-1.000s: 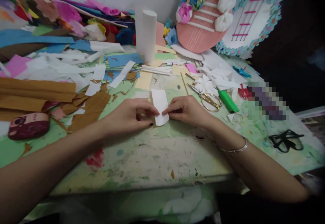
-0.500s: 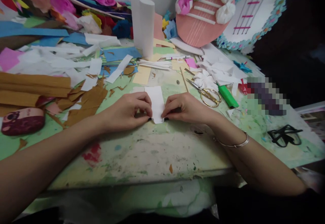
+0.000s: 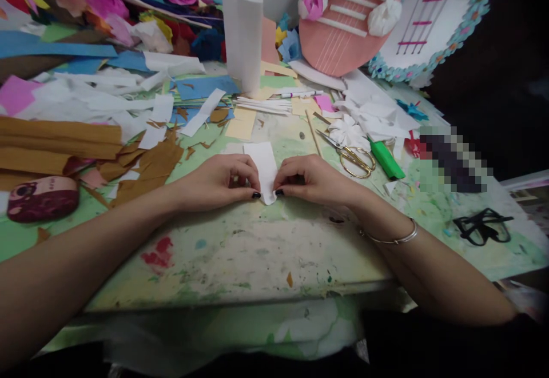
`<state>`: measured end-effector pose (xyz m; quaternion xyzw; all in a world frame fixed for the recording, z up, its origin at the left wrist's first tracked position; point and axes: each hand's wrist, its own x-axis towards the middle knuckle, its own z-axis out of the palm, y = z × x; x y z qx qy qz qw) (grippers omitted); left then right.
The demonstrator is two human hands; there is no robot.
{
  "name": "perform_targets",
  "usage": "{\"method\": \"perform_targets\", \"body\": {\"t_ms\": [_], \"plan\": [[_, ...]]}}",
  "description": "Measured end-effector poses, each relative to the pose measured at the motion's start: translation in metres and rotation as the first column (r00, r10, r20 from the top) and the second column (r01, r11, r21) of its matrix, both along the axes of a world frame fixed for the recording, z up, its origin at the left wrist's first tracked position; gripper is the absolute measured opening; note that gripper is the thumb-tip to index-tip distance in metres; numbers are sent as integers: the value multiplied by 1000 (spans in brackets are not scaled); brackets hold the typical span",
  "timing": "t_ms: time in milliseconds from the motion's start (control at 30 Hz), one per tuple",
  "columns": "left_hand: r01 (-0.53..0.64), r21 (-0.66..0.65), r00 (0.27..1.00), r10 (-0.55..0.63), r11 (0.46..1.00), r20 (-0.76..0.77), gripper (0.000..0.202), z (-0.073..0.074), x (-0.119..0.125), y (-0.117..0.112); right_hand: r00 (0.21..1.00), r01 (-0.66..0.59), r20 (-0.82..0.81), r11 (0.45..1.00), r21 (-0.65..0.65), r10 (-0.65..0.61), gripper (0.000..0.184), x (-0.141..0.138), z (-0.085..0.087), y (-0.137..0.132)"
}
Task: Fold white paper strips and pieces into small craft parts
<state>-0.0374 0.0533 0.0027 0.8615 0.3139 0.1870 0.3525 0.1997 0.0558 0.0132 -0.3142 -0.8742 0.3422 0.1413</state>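
Note:
A small white paper strip point(image 3: 265, 167) lies on the paint-stained green table point(image 3: 257, 252), its near end gathered between my two hands. My left hand point(image 3: 218, 180) pinches the strip's left edge with curled fingers. On the other side my right hand point(image 3: 311, 180) pinches the right edge; a thin bangle point(image 3: 392, 239) circles that wrist. Both thumbs, nails painted black, nearly meet at the strip's near end.
Gold-handled scissors point(image 3: 354, 158), a green tube point(image 3: 386, 159) and a white paper flower point(image 3: 346, 131) lie right of my hands. A white paper roll point(image 3: 244, 40) stands behind. Brown and coloured scraps point(image 3: 86, 143) pile at left; black glasses point(image 3: 480, 226) at right; guitar-shaped paper crafts point(image 3: 343, 29) at back.
My hands have drawn closer together, squeezing the strip's near end narrower. The view has shifted slightly.

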Motion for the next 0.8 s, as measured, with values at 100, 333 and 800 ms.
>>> {"method": "perform_targets", "body": {"t_ms": [100, 333, 800], "plan": [[-49, 43, 999, 50, 998, -23, 17, 0, 4, -3, 999, 48, -20, 999, -24, -48, 14, -2, -2, -1], [-144, 61, 989, 146, 988, -26, 16, -2, 10, -5, 995, 98, -23, 994, -49, -99, 11, -5, -5, -3], [-165, 95, 982, 173, 982, -76, 13, 2, 13, -10, 988, 156, 18, 985, -74, -155, 7, -8, -3, -5]]}}
